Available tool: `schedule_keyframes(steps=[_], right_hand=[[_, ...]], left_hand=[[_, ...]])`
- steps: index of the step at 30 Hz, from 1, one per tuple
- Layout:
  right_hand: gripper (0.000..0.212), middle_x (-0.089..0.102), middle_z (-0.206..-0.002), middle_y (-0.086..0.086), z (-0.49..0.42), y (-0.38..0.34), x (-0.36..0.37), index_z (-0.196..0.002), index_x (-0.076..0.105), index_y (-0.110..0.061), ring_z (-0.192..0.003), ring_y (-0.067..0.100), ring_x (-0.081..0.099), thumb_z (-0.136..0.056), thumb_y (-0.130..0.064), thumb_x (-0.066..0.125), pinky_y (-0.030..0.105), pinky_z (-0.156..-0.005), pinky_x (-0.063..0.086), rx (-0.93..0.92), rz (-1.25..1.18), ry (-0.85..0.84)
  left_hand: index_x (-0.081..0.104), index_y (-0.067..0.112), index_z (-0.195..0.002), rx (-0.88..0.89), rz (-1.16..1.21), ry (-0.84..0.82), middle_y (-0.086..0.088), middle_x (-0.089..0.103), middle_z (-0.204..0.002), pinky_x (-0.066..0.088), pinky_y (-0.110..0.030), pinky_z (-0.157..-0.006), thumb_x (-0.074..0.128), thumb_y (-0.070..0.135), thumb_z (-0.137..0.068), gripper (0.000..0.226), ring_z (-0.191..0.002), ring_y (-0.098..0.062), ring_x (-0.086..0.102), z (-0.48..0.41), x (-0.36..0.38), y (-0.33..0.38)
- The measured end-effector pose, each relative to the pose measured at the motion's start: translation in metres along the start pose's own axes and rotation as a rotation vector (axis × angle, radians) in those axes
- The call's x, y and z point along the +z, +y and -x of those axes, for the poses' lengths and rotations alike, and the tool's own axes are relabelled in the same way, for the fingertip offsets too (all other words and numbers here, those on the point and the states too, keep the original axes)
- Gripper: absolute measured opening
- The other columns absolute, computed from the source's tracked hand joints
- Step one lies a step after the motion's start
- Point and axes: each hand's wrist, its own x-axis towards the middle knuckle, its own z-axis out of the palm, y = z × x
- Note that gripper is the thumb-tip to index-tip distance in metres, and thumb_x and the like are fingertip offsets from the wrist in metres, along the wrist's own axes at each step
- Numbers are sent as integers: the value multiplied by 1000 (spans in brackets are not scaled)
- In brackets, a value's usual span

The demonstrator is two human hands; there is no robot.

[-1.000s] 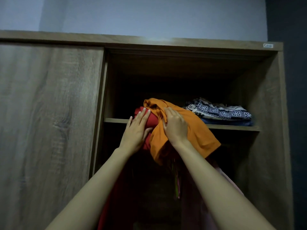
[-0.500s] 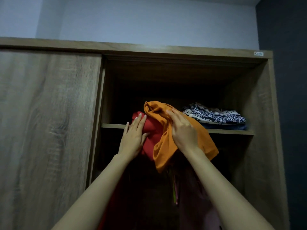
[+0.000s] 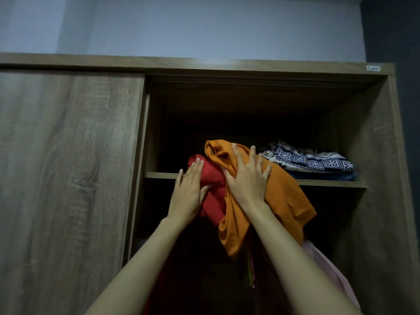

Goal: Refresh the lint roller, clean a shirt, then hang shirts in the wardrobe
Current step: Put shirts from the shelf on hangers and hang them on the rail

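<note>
- Your right hand [image 3: 247, 180] lies flat, fingers spread, pressing the orange shirt [image 3: 284, 201]; your left hand [image 3: 188, 192], flat too, presses the red shirt [image 3: 213, 176].
- Both shirts straddle the shelf [image 3: 159, 175] edge (tails hang below), so the shelf lies up and beyond your palms.

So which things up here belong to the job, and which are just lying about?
In the job: orange garment, pressed by the right hand; red garment, pressed by the left hand; wardrobe shelf under them.
Lying about: patterned navy-and-white cloth folded on that shelf; pink garment below; closed wardrobe door.
</note>
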Motion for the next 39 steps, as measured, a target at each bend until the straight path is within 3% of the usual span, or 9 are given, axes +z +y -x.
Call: schedule_keyframes(steps=[4,6,9,15,23,29,33,36,39], right_hand=[[61,58,-129,14,0,0,4,-138,45,-29,-111,32,60,-84,-11,66,45,-86,49,-150,-52,189],[58,64,-117,14,0,4,0,-130,55,-27,-99,30,65,-80,1,65,42,-76,53,-169,-108,273],[53,64,-115,17,2,16,-13,-124,61,-21,-97,32,65,-80,8,61,43,-78,57,-204,-152,405],[44,64,-114,18,29,41,-52,-122,62,-18,-98,33,65,-85,4,55,43,-81,56,-262,-157,530],[46,62,-118,17,101,87,-88,-124,59,-16,-99,31,64,-84,5,55,45,-80,56,-225,-183,470],[35,63,-117,16,163,117,-105,-122,61,-9,-105,26,63,-88,3,56,37,-90,53,-129,-318,431],[29,65,-109,13,204,125,-124,-112,65,0,-100,21,64,-92,-9,47,30,-88,53,31,-569,347],[37,64,-96,12,231,130,-127,-104,65,5,-86,22,62,-88,-21,44,33,-78,50,268,-779,284],[31,67,-106,16,253,138,-119,-112,64,-1,-98,29,63,-92,-19,49,37,-90,48,489,-854,238]], left_hand=[[9,16,-153,-11,15,1,-3,19,-159,0,-34,-119,24,56,-90,76,-146,-13,16,-1,1,5],[3,21,-153,-15,3,-21,-3,11,-161,0,-37,-119,27,58,-92,76,-147,-13,12,-2,-1,9],[0,37,-152,8,-89,-70,-9,4,-161,2,-40,-118,28,57,-93,69,-148,-22,12,-5,-3,14],[4,40,-151,-40,-147,-87,-14,4,-161,9,-49,-118,35,48,-97,63,-148,-31,10,-9,-1,24],[3,30,-153,-144,-188,-107,-7,1,-162,7,-57,-117,33,41,-101,61,-148,-35,0,3,-12,58],[16,21,-153,-45,95,80,-1,13,-161,3,-44,-120,35,38,-100,59,-149,-18,3,69,-41,128],[24,17,-150,-35,312,24,4,23,-158,5,-35,-121,36,38,-99,56,-148,-10,11,133,-47,179],[26,19,-150,-169,554,-100,6,28,-156,18,-38,-120,39,44,-98,59,-145,-7,21,187,-47,212],[28,22,-150,-259,742,-311,10,31,-154,28,-40,-116,43,61,-92,71,-142,-3,27,242,-50,238]])
